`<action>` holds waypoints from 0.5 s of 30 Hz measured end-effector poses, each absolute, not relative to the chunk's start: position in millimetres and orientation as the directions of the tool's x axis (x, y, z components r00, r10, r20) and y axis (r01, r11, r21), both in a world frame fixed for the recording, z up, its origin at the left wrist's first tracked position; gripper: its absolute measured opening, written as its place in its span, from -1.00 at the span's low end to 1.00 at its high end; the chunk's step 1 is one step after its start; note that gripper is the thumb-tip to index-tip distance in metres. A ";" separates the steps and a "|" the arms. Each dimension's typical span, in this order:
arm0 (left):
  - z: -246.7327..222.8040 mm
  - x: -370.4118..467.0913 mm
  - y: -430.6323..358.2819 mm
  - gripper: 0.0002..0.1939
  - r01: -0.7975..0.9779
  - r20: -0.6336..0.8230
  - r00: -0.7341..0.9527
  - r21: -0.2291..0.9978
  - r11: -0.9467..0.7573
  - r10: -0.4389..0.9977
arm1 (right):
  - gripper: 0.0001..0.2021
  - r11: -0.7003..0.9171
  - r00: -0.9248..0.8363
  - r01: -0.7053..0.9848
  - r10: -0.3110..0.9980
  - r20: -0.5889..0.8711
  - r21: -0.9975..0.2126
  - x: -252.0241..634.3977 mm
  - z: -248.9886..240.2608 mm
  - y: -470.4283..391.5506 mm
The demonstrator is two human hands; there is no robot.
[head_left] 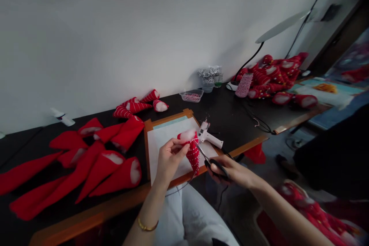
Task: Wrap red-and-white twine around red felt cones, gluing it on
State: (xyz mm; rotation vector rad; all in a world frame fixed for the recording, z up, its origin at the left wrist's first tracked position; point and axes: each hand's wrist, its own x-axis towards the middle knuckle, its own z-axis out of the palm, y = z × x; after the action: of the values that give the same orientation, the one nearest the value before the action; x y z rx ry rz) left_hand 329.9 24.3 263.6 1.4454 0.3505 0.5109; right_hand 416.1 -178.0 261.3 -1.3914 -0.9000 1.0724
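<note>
1. While my left hand (168,157) pinches it at the rim, thumb against fingers, one red cone (193,158), wound with pale cord, stands with its white-stuffed end up and its tip down.
2. Position of same: above the white sheet (160,140) on a wooden-edged board (180,180), at the near side.
3. Scissors (221,167), one pair, black-handled: in my right hand (235,172), fingers curled closed round the grips; blades directed at the cone's upper side, contact uncertain.
4. Glue gun (205,132), white: at the board's right side, beyond the scissors.
5. Plain red cones (123,177), stuffed, several: on the worktop (227,119), to my left.
6. Twine spool (244,85), red and white: beside the lamp (282,27), far right.
</note>
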 end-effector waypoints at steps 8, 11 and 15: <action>262.2 327.0 25.6 -0.73 -0.123 0.097 0.843 0.992 0.014 0.528 | -0.44 -0.120 0.311 -0.079 0.940 -0.139 -0.990 420.3 255.2 -173.0; 262.0 326.3 25.2 -0.73 -0.120 0.099 0.848 0.993 0.007 0.520 | -0.43 -0.113 0.344 -0.088 0.929 -0.137 -0.990 420.8 253.9 -170.9; 262.9 327.7 23.3 -0.73 -0.117 0.103 0.851 0.993 -0.004 0.515 | -0.43 -0.117 0.365 -0.080 0.921 -0.138 -0.990 421.9 251.3 -168.1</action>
State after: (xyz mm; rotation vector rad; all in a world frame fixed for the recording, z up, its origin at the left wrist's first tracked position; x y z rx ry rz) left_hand 327.7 23.3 262.9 1.4996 0.3315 0.5121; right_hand 421.9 -168.1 251.3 -1.4158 -0.8207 1.0408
